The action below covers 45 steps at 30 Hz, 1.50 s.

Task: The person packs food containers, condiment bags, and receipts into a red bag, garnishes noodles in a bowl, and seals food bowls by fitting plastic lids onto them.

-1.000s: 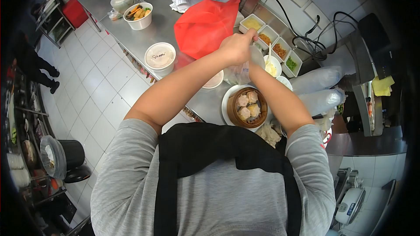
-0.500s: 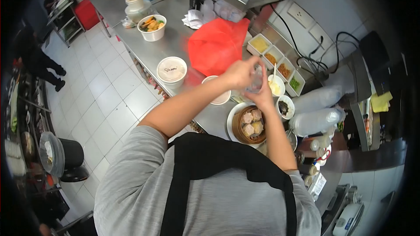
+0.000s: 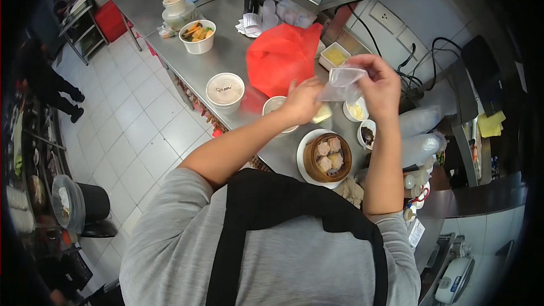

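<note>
A small clear plastic bag (image 3: 343,84) is stretched between my two hands above the counter. My right hand (image 3: 381,86) pinches its upper edge with thumb and fingers. At the bag's lower left end, my left hand (image 3: 301,102) has its fingers closed on the plastic, partly hidden. Just below the left hand stands a white lidded tub (image 3: 274,103), partly covered by the wrist. A bamboo steamer (image 3: 309,161) with several dumplings (image 3: 323,148) sits on a white plate (image 3: 301,165) nearer my body. Beyond the left hand lies a red bag (image 3: 280,59).
A lidded tub with writing (image 3: 225,89) and an open bowl of food (image 3: 198,37) stand along the counter's left side. Small bowls (image 3: 367,134) and a topping container (image 3: 335,55) are on the right. Another person (image 3: 48,79) stands across the tiled floor.
My hands have moved apart, the right one going up and to the right. The plastic bag, bunched between them before, is now spread out.
</note>
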{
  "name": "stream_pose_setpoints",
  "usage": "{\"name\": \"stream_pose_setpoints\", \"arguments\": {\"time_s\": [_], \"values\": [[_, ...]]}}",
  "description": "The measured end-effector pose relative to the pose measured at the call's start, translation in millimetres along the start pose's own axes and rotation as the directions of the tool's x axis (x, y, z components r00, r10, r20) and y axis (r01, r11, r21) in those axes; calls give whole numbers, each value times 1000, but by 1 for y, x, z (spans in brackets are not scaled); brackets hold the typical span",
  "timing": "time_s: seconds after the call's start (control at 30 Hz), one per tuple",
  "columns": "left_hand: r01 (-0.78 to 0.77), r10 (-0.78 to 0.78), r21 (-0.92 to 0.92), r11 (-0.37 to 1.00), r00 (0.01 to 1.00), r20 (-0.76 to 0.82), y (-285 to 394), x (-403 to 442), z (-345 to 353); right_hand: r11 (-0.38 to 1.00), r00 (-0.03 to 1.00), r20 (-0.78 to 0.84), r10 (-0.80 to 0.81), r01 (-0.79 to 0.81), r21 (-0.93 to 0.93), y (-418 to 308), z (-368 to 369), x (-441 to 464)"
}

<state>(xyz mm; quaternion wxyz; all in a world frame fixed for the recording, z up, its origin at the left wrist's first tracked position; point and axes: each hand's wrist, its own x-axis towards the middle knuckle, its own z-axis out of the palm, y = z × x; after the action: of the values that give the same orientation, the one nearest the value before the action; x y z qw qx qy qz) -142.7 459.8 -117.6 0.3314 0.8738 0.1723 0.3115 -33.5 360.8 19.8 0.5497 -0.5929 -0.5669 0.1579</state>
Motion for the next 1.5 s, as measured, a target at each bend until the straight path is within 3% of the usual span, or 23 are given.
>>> {"name": "stream_pose_setpoints", "arguments": {"time_s": [0.13,0.2,0.27,0.3,0.33,0.4,0.47,0.53,0.57,0.6,0.73,0.87,0.97,1.07,1.13,1.17,1.2,1.23,1.27,1.3,1.37,1.4,1.5], "values": [[73,-75,78,994,997,15,-21,-21,-30,930,995,58,-77,50,365,0,-5,-12],[142,-157,146,979,983,100,-23,-25,-43,965,992,127,8,-41,258,14,9,-26],[89,-114,269,959,991,77,-25,-31,-38,982,944,273,186,-183,-36,46,39,-38],[61,-89,331,942,994,69,-24,-36,-35,985,989,127,81,-99,143,71,67,-44],[129,-152,294,947,987,55,-20,-41,-34,984,976,130,173,-177,19,74,74,-40],[235,-247,226,945,969,27,-8,-45,-34,979,984,62,169,-174,107,77,92,-41],[261,-256,48,964,963,-81,-33,-52,-4,981,980,55,190,-188,-38,86,95,-48],[240,-236,47,970,969,-72,-41,-58,13,988,987,64,151,-151,8,71,91,-56],[158,-147,160,974,986,-79,-43,-65,16,990,991,-9,136,-136,-30,71,88,-54],[87,-75,95,992,989,-124,-38,-69,11,997,996,-81,33,-28,69,80,83,-50],[79,-74,101,992,996,-53,-38,-80,-2,995,984,-156,85,-91,-30,65,63,-40],[53,-54,107,993,998,8,-44,-78,-2,980,967,-164,196,-189,55,55,52,-36],[93,-110,161,983,988,104,-50,-70,3,956,983,-148,111,-146,-255,43,43,-31],[66,-88,205,977,991,103,-47,-68,6,750,912,46,-407,363,-552,-18,63,-44],[-49,96,257,965,980,-174,-50,-66,20,513,796,394,-460,600,-613,-22,81,-54],[-69,107,188,980,973,-202,-55,-68,24,390,713,549,-435,699,-599,-21,85,-61],[-92,118,120,988,966,-230,-59,-69,27,208,743,586,-325,660,-722,-2,82,-58],[-48,67,153,987,991,-119,-57,-69,20,328,805,590,64,541,-774,16,76,-51],[-17,18,196,981,1000,-5,-51,-68,10,394,721,536,439,381,-836,32,68,-41],[1,-27,245,969,994,103,-46,-66,0,395,507,443,739,206,-895,41,60,-36],[-54,30,257,965,995,99,-38,-63,-11,816,489,678,549,-136,-562,50,47,-44],[-84,69,222,971,995,72,-36,-64,-11,911,526,747,407,-287,-295,53,42,-51],[-90,93,113,990,995,-23,-24,-59,0,903,940,309,141,-250,348,59,53,-62]]}}
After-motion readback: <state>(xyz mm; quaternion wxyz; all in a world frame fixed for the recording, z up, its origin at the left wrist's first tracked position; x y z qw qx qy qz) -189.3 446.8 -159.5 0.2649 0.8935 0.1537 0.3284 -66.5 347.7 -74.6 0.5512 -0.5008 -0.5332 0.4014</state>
